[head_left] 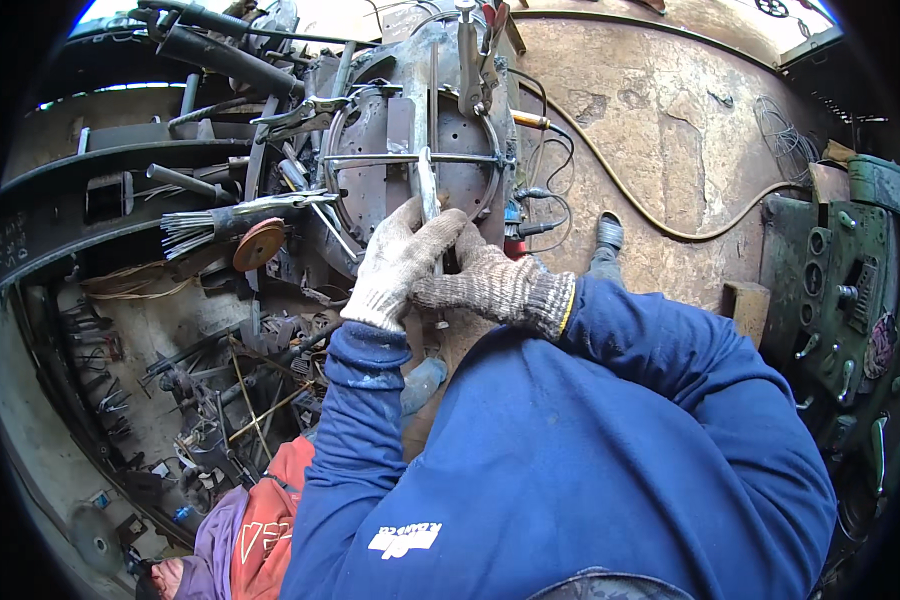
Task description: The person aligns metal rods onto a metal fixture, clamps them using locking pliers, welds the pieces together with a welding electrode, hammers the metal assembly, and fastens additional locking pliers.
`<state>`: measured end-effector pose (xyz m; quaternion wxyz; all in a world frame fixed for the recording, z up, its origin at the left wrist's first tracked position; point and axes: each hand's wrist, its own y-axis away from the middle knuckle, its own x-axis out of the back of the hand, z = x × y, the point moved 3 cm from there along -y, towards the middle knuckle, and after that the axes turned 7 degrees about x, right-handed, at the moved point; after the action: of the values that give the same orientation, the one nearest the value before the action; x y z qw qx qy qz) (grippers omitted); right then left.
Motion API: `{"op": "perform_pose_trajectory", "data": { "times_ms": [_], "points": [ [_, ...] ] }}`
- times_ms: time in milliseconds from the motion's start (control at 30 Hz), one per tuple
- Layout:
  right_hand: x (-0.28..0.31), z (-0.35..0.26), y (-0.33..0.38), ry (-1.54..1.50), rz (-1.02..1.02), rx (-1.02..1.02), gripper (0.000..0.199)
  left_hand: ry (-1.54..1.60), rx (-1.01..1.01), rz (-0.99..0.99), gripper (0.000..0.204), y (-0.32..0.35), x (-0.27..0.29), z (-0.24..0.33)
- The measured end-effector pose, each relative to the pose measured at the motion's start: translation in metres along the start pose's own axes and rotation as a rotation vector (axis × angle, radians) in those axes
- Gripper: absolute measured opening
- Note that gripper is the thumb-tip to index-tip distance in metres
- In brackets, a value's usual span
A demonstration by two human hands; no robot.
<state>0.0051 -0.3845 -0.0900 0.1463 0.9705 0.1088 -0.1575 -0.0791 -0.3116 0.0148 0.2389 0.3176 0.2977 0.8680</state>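
My left hand (395,258), in a pale work glove, is closed round the silver handles of what look like locking pliers (428,190). My right hand (490,275), in a grey knitted glove, presses against the same handles, its fingers meeting the left glove. The jaws reach a thin crosswise rod (370,157) lying over a round metal plate (363,185) with small holes. A narrow upright flat bar (419,125) stands on that plate. Whether the jaws bite the rod or the bar, I cannot tell. The gloves hide most of the handles.
Another pair of locking pliers (473,70) sits beyond the plate. Left lie a wire brush (195,232), an orange grinding disc (259,245) and metal stock. A hose (660,228) crosses the floor at right, near a green machine (835,300). Another person's red sleeve (270,510) shows lower left.
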Motion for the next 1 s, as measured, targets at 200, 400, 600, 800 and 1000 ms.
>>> {"op": "perform_pose_trajectory", "data": {
  "times_ms": [200,400,600,800,1000],
  "points": [
    [-0.002,-0.006,-0.010,-0.123,-0.028,0.170,0.114,-0.067,-0.013,0.036,0.039,0.008,0.006,0.016],
    [0.002,-0.002,-0.025,-0.061,-0.040,0.128,0.139,-0.087,-0.028,0.131,0.050,-0.002,0.012,0.006],
    [0.003,-0.013,-0.010,-0.148,-0.010,0.152,0.146,-0.153,-0.042,0.178,0.053,-0.007,0.011,0.009],
    [-0.005,-0.027,0.002,-0.026,-0.040,0.098,0.147,-0.368,-0.087,0.290,0.045,0.000,0.004,0.019],
    [-0.006,-0.028,0.001,0.018,-0.025,0.050,0.142,-0.378,-0.120,0.414,0.047,0.002,0.003,0.015]
  ]
}}
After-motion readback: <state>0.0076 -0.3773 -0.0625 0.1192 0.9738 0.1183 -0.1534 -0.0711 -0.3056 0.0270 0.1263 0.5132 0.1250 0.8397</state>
